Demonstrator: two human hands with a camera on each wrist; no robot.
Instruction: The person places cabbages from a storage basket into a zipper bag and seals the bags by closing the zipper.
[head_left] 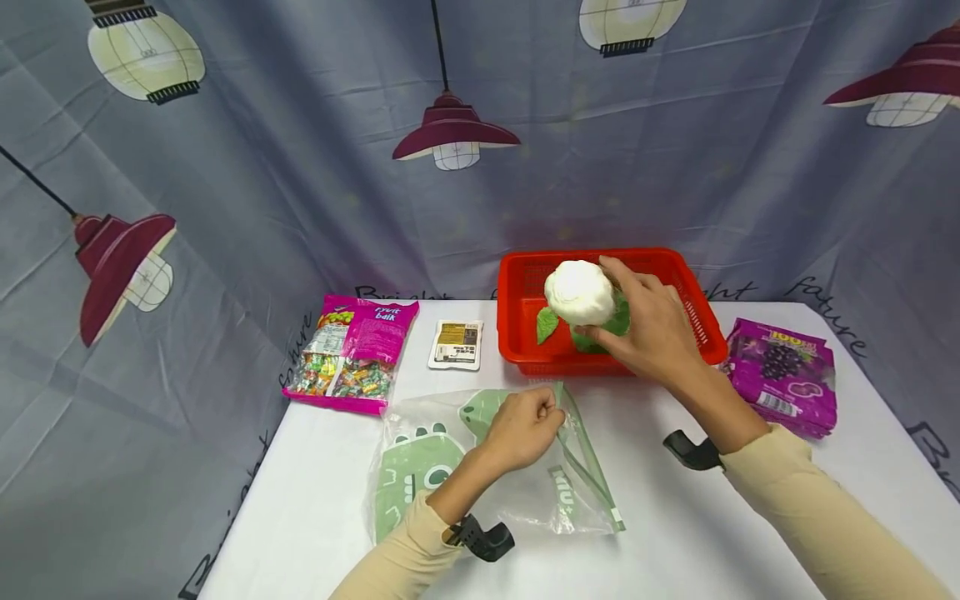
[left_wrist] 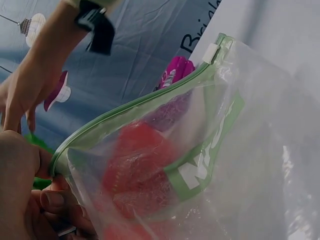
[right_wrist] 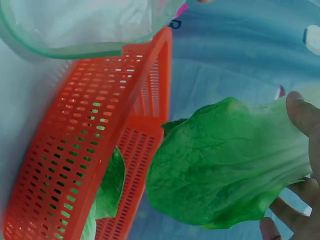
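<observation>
While the left hand [head_left: 522, 429] pinches a clear, green-printed plastic bag [head_left: 525, 504], the right hand [head_left: 656, 327] grasps a white-based, green-leaved vegetable [head_left: 579, 292] above a red plastic basket [head_left: 555, 367].

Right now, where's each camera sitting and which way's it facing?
Head: on the head, facing forward and down at the white table; left hand, right hand, forearms show.
Left wrist: worn there, facing the clear green-printed plastic zip bag; left hand and right arm show.
Right wrist: worn there, facing the green leafy vegetable and red plastic basket; right hand shows.
Head and right wrist share bag and basket.
</observation>
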